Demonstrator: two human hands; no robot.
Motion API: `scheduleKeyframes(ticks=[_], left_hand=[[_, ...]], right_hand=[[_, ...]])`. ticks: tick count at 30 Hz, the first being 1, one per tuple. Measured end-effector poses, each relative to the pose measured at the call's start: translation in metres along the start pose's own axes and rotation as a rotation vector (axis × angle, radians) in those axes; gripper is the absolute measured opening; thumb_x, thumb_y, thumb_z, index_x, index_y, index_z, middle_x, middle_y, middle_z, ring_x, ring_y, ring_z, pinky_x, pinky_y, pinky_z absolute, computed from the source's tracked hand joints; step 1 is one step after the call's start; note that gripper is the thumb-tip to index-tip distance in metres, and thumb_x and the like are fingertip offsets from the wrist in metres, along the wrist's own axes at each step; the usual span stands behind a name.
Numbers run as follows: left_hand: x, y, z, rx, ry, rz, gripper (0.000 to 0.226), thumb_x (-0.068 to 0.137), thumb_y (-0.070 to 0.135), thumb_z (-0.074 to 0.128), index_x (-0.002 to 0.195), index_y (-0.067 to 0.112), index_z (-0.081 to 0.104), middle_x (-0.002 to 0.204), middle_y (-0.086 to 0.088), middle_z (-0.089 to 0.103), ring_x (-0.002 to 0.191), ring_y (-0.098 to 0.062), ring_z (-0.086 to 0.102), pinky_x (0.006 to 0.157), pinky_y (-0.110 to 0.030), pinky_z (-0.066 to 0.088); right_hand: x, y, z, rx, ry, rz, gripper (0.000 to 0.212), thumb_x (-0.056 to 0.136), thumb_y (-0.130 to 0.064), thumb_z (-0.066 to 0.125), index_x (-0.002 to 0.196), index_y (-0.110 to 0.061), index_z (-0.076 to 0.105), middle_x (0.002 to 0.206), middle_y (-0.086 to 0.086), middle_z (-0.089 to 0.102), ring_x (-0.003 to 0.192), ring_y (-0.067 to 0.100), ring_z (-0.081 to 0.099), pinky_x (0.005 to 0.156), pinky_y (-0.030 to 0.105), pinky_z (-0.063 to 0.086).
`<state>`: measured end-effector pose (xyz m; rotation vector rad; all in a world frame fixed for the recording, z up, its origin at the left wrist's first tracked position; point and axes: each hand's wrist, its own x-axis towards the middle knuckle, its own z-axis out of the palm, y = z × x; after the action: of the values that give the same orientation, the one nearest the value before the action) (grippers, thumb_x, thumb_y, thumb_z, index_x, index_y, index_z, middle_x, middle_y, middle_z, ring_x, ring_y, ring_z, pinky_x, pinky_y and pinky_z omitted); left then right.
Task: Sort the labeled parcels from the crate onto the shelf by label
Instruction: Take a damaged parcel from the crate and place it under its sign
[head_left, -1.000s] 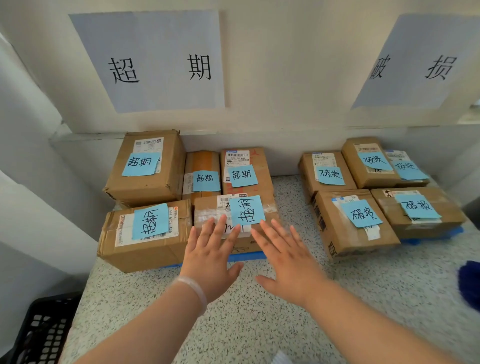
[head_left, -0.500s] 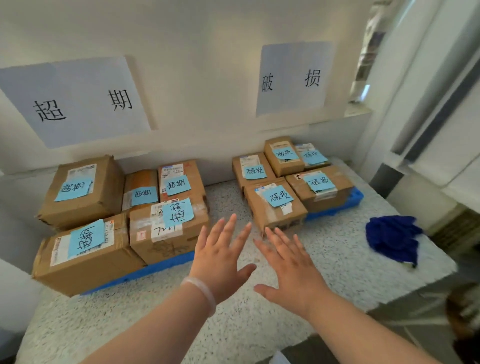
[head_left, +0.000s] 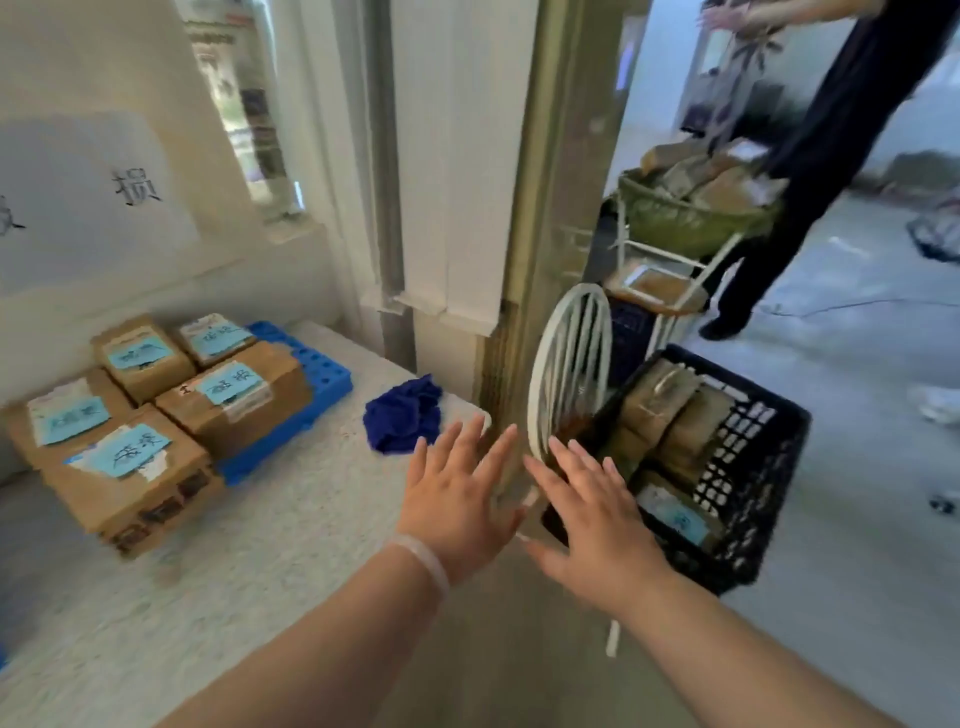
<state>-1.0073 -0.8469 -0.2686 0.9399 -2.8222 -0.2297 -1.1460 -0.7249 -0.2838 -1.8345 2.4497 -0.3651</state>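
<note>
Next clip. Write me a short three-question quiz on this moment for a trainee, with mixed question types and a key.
1. True or false: the left hand grips a parcel.
2. Where does the blue cloth lie? A on the floor; B on the shelf, right of the labeled parcels; C on top of a parcel.
3. Fill in: the black crate stands nearest the ____ hand.
Key: 1 false, both hands are open and empty. 2 B. 3 right, the right hand is at its near corner.
</note>
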Motion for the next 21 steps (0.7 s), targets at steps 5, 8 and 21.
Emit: scheduleKeyframes(ticks=[5,8,21], left_hand=[[0.037,0.068,0.021,-0.033,-0.026,0.146,0.079,0.092,0.066,0.039,0.154,0.044,-0.006,0.165,0.003,-0.007,0.152,-0.022,-0.003,0.123,-0.048,0.001],[0.061,0.093,0.034,-0.04,-0.074,0.22,0.079,0.093,0.067,0.038,0.153,0.045,-0.007,0.165,0.005,-0.008,0.152,-0.021,-0.006,0.123,-0.048,-0.002],[0.224,0.129,0.097,-0.09,-0.302,0.392,0.075,0.094,0.064,0.037,0.153,0.044,-0.005,0.165,0.005,-0.008,0.152,-0.021,-0.006,0.123,-0.048,0.002]], right_hand=[[-0.041,0.064,-0.01,0.039,0.007,0.211,0.083,0.093,-0.055,0.053,0.154,-0.043,-0.002,0.158,-0.015,-0.02,0.146,0.008,-0.022,0.123,0.043,-0.007],[-0.048,0.09,-0.01,0.093,0.014,0.346,0.08,0.094,-0.055,0.051,0.154,-0.043,-0.002,0.163,-0.01,-0.015,0.149,0.013,-0.018,0.123,0.041,-0.004],[0.024,0.205,0.003,0.235,-0.067,0.77,0.084,0.094,-0.055,0.053,0.154,-0.044,-0.004,0.163,-0.013,-0.012,0.151,0.019,-0.007,0.121,0.04,0.005]])
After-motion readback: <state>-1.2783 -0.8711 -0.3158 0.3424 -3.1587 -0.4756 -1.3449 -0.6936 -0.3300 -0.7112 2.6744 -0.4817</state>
